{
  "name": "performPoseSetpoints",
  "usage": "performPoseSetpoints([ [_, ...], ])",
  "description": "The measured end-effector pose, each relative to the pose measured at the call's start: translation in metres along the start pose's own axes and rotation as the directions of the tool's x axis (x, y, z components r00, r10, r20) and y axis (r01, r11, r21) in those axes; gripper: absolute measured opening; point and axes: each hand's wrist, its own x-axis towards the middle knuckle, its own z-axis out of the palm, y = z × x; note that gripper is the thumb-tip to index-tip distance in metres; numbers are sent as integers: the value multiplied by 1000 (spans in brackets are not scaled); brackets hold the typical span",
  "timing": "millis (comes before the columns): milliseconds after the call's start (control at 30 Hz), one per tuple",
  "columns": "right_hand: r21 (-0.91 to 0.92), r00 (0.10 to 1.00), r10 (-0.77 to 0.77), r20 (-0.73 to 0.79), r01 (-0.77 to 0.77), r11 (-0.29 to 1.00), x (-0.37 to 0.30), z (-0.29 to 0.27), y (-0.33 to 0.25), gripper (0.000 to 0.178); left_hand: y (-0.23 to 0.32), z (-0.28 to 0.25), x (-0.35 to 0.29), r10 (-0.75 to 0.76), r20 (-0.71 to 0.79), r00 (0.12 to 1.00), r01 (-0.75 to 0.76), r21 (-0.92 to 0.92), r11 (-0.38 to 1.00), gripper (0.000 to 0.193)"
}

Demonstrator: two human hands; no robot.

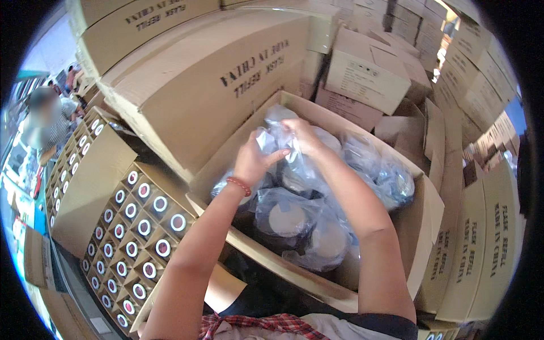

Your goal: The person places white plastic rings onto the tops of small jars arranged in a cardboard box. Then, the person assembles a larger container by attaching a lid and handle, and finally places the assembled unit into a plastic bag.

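Both my hands reach into a large open cardboard carton [428, 212] in front of me. My left hand [254, 161], with a red beaded bracelet at the wrist, grips the crumpled film of a clear plastic bag [279, 133], its thumb stretched across it. From the other side, the closed fingers of my right hand [302, 136] pinch the same bag near its top. Whatever is inside the bag is mostly hidden. Around and below lie several more bagged items, among them one with a round, pale end [287, 220] and another bagged item [328, 243] nearer me.
To the left stands a divided carton [93, 198] with several upright white-rimmed, red-centred round tops in its cells. A big closed carton [187, 107] walls off the far left side. Stacked cartons [368, 68] rise behind and at the right. Another person [51, 122] is at the far left.
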Motion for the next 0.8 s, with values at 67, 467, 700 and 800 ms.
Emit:
performPoseSetpoints([
  [67,4,989,-28,144,28,1000,3,-5,-9,18,43,-12,5,24,94,995,-18,-66,998,71],
  [467,-257,906,-264,332,356,899,-98,-10,-205,29,110,-73,-26,234,-108,966,-247,-135,960,23],
  [700,-487,985,-126,-114,55,872,-129,-87,-166,34,45,-178,-70,-371,-128,920,236,-576,783,22],
  [800,-918,928,-216,-304,-224,328,-136,-159,-42,71,-27,-238,-90,-655,17,756,499,-662,559,29],
])
